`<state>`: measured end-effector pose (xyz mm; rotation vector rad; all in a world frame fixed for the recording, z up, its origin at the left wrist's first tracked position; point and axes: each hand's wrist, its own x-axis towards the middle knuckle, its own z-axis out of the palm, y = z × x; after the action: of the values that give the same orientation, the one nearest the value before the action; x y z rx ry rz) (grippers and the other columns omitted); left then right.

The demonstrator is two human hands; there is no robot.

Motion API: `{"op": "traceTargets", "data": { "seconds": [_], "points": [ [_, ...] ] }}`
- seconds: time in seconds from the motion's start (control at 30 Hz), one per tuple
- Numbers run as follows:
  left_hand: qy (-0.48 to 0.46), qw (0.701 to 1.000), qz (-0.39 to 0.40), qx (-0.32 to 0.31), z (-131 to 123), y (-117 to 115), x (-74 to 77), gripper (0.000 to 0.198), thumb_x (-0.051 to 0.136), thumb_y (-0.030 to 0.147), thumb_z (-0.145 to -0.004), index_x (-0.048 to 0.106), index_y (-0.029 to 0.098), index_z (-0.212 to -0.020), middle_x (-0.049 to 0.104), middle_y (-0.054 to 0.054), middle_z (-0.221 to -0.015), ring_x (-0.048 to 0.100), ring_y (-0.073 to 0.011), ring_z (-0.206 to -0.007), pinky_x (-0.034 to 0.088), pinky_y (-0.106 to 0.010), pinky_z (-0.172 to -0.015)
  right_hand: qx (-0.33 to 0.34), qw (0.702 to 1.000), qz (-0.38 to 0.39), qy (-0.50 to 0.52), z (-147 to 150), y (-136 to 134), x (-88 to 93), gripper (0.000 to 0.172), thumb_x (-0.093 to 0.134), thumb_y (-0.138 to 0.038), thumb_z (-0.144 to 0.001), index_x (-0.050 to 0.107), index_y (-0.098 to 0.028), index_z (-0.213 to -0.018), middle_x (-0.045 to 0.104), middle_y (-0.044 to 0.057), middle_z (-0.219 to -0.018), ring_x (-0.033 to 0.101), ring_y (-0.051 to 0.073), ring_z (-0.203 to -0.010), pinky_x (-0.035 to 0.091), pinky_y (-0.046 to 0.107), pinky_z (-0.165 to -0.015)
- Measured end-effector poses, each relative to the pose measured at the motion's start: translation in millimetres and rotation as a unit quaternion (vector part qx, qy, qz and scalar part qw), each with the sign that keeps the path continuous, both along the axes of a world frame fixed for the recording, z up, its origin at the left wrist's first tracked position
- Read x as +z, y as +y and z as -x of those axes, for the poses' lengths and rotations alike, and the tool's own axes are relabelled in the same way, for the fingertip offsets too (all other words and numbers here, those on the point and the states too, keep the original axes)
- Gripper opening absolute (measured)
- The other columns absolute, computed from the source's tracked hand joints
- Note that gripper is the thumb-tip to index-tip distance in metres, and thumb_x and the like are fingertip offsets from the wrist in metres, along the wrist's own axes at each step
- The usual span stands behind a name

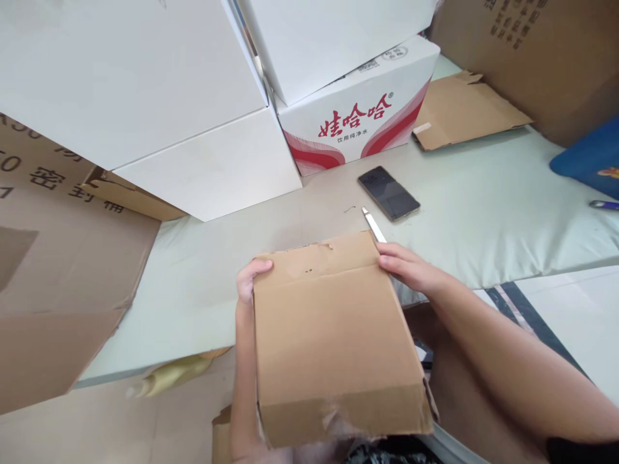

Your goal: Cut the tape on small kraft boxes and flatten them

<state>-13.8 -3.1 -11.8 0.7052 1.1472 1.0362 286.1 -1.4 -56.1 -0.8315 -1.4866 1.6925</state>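
Note:
A brown cardboard box (329, 335), flattish and worn along its flaps, is held up between both of my hands over the near edge of the table. My left hand (250, 277) grips its far left corner, thumb on top and the other fingers hidden behind. At the far right corner, my right hand (403, 263) is closed on the edge with its fingertips against the side. Just beyond that corner lies a slim white and silver tool (373, 223), partly covered by the box. A dark smartphone (388, 193) rests flat behind it.
Large white boxes (207, 167) stand at the back left, beside a white and red water carton (358, 122). A flattened cardboard piece (474, 109) lies back right, near a blue container (590, 158) and a pen (604, 205). A big printed carton (62, 258) fills the left.

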Motion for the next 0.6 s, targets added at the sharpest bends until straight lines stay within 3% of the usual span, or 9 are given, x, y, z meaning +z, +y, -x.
{"op": "traceTargets", "data": {
  "seconds": [0.1, 0.2, 0.33, 0.4, 0.5, 0.6],
  "points": [
    [-0.004, 0.998, 0.041, -0.044, -9, -1, 8.9, 0.023, 0.075, 0.044, -0.057, 0.076, 0.023, -0.067, 0.073, -0.006, -0.066, 0.071, -0.0297, -0.061, 0.056, -0.042, -0.053, 0.046, 0.998, -0.025, -0.044, 0, -2, 4.9, 0.058, 0.059, -0.076, -0.084, 0.078, -0.023, -0.098, 0.077, 0.007, -0.089, 0.073, 0.027, -0.087, 0.060, 0.042, -0.077],
    [0.004, 0.997, 0.040, -0.065, -11, 1, 11.3, 0.021, 0.075, 0.047, -0.058, 0.069, 0.027, -0.063, 0.069, -0.003, -0.063, 0.072, -0.0303, -0.065, 0.055, -0.042, -0.056, 0.037, 0.994, -0.065, -0.073, 2, -1, 4.1, 0.058, 0.056, -0.076, -0.086, 0.075, -0.022, -0.098, 0.072, 0.007, -0.088, 0.069, 0.026, -0.083, 0.058, 0.041, -0.075],
    [0.013, 0.998, 0.029, -0.059, -1, 3, 4.3, 0.021, 0.074, 0.041, -0.062, 0.070, 0.021, -0.066, 0.065, -0.003, -0.059, 0.072, -0.0285, -0.064, 0.051, -0.035, -0.052, -0.107, 0.972, -0.171, -0.121, 4, 4, -4.3, 0.047, 0.056, -0.067, -0.088, 0.070, -0.022, -0.095, 0.063, 0.006, -0.091, 0.061, 0.024, -0.084, 0.054, 0.045, -0.085],
    [0.004, 0.999, 0.031, -0.039, 3, 2, 0.6, 0.027, 0.074, 0.042, -0.063, 0.072, 0.016, -0.071, 0.069, -0.005, -0.063, 0.071, -0.0277, -0.060, 0.052, -0.035, -0.052, -0.194, 0.956, -0.176, -0.136, 3, 6, -10.1, 0.040, 0.057, -0.061, -0.089, 0.068, -0.023, -0.098, 0.058, 0.005, -0.089, 0.059, 0.023, -0.084, 0.053, 0.046, -0.089],
    [-0.042, 0.998, 0.031, 0.035, 7, -2, -3.5, 0.033, 0.073, 0.043, -0.067, 0.074, 0.013, -0.082, 0.076, -0.008, -0.074, 0.072, -0.0268, -0.062, 0.058, -0.039, -0.058, -0.291, 0.943, -0.127, -0.102, 1, 9, -16.8, 0.043, 0.059, -0.059, -0.086, 0.062, -0.028, -0.115, 0.059, 0.007, -0.107, 0.060, 0.027, -0.108, 0.046, 0.050, -0.108],
    [-0.058, 0.991, -0.006, 0.117, 12, -2, -8.4, 0.030, 0.072, 0.036, -0.066, 0.076, 0.012, -0.085, 0.076, -0.008, -0.074, 0.071, -0.0241, -0.062, 0.059, -0.034, -0.057, -0.296, 0.954, -0.014, -0.037, 0, 10, -17.2, 0.059, 0.057, -0.066, -0.083, 0.048, -0.037, -0.134, 0.047, 0.007, -0.147, 0.040, 0.029, -0.146, 0.034, 0.051, -0.122]
  ]
}}
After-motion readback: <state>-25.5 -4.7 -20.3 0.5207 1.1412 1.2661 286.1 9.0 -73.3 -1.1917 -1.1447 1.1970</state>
